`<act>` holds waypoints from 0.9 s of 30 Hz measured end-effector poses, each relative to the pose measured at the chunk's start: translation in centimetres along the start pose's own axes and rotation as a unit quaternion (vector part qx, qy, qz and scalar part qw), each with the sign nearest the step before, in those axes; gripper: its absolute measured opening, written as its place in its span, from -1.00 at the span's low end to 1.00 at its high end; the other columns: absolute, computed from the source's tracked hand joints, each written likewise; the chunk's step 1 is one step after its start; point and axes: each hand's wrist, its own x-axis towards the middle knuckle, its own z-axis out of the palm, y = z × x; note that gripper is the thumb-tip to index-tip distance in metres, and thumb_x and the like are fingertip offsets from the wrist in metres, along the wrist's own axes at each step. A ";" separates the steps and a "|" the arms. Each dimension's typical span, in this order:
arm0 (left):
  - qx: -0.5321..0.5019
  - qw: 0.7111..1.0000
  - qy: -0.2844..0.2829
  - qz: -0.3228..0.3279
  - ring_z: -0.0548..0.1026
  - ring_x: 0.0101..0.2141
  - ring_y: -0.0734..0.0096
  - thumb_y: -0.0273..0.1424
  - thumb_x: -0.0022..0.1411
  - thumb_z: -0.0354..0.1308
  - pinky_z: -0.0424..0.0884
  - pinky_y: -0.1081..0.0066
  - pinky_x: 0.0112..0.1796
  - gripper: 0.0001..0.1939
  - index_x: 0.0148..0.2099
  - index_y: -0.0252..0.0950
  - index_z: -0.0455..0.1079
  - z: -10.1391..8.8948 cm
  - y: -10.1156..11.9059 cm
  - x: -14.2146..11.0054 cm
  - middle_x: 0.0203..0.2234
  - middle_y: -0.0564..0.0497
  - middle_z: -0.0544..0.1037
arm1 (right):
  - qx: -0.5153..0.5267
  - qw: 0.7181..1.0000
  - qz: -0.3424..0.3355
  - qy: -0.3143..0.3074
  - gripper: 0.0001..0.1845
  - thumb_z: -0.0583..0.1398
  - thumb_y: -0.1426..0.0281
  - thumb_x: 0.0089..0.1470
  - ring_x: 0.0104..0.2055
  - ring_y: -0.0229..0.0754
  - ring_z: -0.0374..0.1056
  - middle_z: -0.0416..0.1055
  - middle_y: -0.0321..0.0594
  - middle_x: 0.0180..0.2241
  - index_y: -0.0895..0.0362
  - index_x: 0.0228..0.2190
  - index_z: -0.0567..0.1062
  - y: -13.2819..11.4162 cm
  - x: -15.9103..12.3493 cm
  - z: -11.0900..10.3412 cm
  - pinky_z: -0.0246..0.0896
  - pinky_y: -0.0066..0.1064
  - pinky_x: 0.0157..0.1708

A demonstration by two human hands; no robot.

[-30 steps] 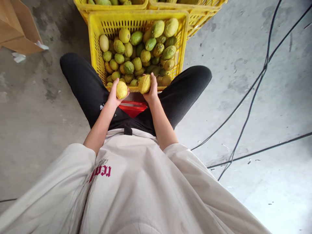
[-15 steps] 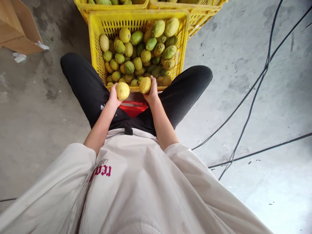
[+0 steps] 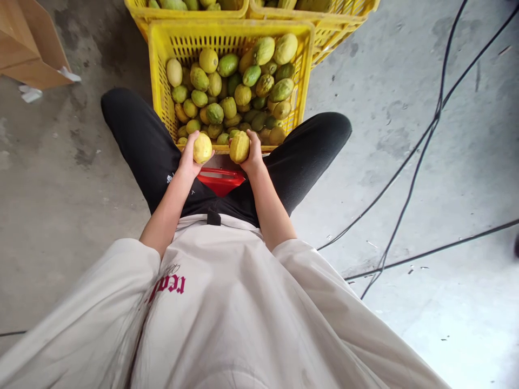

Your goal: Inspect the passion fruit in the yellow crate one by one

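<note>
My left hand (image 3: 187, 160) is closed round a pale yellow fruit (image 3: 202, 148). In my right hand (image 3: 253, 155) sits a ribbed yellow fruit (image 3: 239, 147), fingers wrapped over it. Both fruits hover at the near rim of a yellow plastic crate (image 3: 159, 81) that stands between my knees. The crate holds several green and yellow fruits (image 3: 235, 86). The two held fruits are close together but apart.
A red plastic seat (image 3: 221, 180) shows between my black trouser legs. More yellow crates (image 3: 340, 21) stand behind the first. A cardboard box (image 3: 28, 48) lies at the far left. Black cables (image 3: 417, 162) run across the concrete floor on the right.
My right hand has turned its fruit a little and brought it slightly nearer and lower. The left hand's fruit has barely shifted.
</note>
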 end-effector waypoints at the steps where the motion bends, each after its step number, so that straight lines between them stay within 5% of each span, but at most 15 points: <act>1: -0.011 1.000 0.003 0.003 0.71 0.11 0.14 -0.09 0.67 0.29 0.71 0.22 0.18 -0.73 -0.04 -0.16 0.54 0.1 0.1 -0.1 -0.23 -0.04 0.72 | -0.004 1.000 0.005 0.000 -0.47 0.01 0.07 0.79 -0.26 -0.17 0.51 0.56 -0.26 -0.38 0.11 -0.14 0.55 0.1 0.0 -0.1 0.60 -0.41 -0.21; 5: -0.044 0.999 0.016 -0.011 0.71 0.09 0.16 -0.07 0.76 0.06 0.74 0.19 0.14 -0.63 -0.09 -0.18 0.46 0.3 0.4 -0.4 -0.24 -0.03 0.64 | 0.044 0.999 0.023 -0.022 -0.51 0.13 0.04 0.73 -0.27 -0.14 0.57 0.53 -0.26 -0.36 0.10 -0.18 0.56 0.5 0.6 -0.4 0.62 -0.42 -0.30; 9: -0.081 0.995 0.026 -0.053 0.78 -0.05 0.14 -0.06 0.74 0.06 0.79 0.26 -0.06 -0.66 0.06 -0.15 0.53 -0.1 -0.1 0.4 -0.23 -0.04 0.66 | 0.094 0.994 0.016 -0.052 -0.56 0.24 0.01 0.65 -0.30 -0.12 0.62 0.54 -0.27 -0.32 0.10 -0.16 0.59 0.7 0.4 -0.6 0.69 -0.34 -0.30; 12: -0.093 0.993 0.017 -0.063 0.79 -0.20 0.22 0.00 0.76 0.00 0.76 0.38 -0.17 -0.57 0.10 -0.18 0.55 -0.6 -0.5 0.9 -0.30 -0.02 0.67 | 0.088 0.996 0.029 -0.019 -0.62 0.26 0.04 0.62 -0.32 -0.10 0.63 0.60 -0.26 -0.33 0.08 -0.12 0.61 0.4 -0.8 0.0 0.73 -0.32 -0.26; 17: -0.001 0.999 0.024 -0.048 0.64 -0.51 0.44 -0.08 0.68 0.29 0.59 0.53 -0.39 -0.65 -0.07 -0.25 0.53 -0.6 -0.7 0.7 -0.43 0.06 0.63 | 0.069 0.995 0.059 0.052 -0.56 0.11 0.13 0.70 -0.35 -0.04 0.60 0.62 -0.17 -0.38 0.13 -0.09 0.66 -0.5 -3.5 1.3 0.68 -0.33 -0.42; 22: 0.000 0.997 0.006 -0.082 0.66 -0.50 0.38 -0.32 0.64 0.34 0.59 0.50 -0.42 -0.79 -0.12 -0.29 0.53 -0.3 -0.5 0.6 -0.41 0.01 0.67 | 0.078 0.991 0.078 0.079 -0.50 0.07 0.14 0.73 -0.43 -0.05 0.54 0.60 -0.10 -0.41 0.17 -0.11 0.67 -1.4 -4.6 1.7 0.56 -0.41 -0.55; 27: -0.049 0.992 0.024 -0.111 0.61 -0.46 0.38 -0.16 0.66 0.29 0.59 0.51 -0.44 -0.74 -0.03 -0.25 0.50 -0.4 0.7 1.0 -0.38 0.02 0.60 | 0.106 0.988 0.074 0.084 -0.53 0.04 0.20 0.71 -0.40 -0.07 0.57 0.63 -0.08 -0.37 0.15 -0.13 0.64 -2.4 -5.2 2.0 0.58 -0.44 -0.52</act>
